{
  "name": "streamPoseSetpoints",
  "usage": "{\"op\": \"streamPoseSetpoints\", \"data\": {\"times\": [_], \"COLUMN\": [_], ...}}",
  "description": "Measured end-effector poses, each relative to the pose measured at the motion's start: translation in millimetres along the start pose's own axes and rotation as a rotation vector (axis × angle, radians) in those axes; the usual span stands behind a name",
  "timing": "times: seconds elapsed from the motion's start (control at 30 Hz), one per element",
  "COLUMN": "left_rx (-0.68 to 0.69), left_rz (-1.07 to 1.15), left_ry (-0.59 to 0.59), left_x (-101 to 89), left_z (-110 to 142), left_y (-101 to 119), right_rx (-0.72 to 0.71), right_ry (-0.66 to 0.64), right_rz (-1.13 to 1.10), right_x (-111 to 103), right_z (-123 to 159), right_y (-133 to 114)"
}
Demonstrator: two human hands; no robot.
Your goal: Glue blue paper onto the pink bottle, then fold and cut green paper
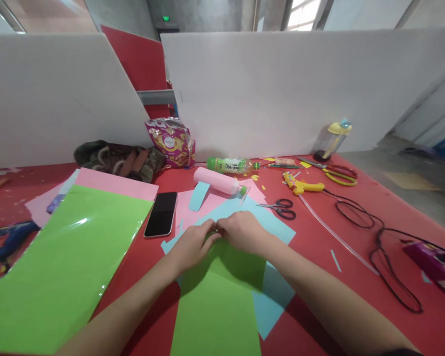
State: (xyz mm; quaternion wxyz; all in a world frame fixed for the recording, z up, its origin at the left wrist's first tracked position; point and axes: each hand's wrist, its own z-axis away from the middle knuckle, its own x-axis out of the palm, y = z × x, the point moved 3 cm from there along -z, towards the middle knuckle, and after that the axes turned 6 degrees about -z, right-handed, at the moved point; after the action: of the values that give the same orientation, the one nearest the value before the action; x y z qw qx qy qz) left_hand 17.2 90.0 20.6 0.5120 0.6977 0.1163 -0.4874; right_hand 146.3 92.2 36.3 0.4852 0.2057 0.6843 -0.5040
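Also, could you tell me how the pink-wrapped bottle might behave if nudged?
The pink-wrapped bottle would probably roll, being round and on its side, though the blue strip against it might hinder that. Its paper wrap looks thin, so could crease.

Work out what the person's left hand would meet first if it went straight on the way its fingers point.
Most likely the right hand. The fingers of the left hand point toward it and the fingertips look close together; whether they touch is unclear.
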Motion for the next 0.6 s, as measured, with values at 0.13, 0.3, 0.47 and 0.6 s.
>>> {"op": "streamPoseSetpoints", "data": {"times": [0.13,0.3,0.47,0.6], "left_rx": [0.037,0.13,0.081,0.06], "left_rz": [-0.274,-0.337,-0.302,-0.222], "left_ry": [-0.044,-0.059,0.048,0.135], "left_x": [2.6,2.6,-16.5,-32.0], "left_z": [5,7,3,-2], "left_y": [3,6,1,-9], "right_rx": [-0.055,-0.051,-0.017,0.045], "right_ry": [-0.093,-0.142,-0.146,-0.065], "right_rz": [0.182,0.247,0.109,0.114], "right_x": [6,0,-15,-44], "right_z": [5,12,13,14], "right_y": [-8,-5,6,24]}}
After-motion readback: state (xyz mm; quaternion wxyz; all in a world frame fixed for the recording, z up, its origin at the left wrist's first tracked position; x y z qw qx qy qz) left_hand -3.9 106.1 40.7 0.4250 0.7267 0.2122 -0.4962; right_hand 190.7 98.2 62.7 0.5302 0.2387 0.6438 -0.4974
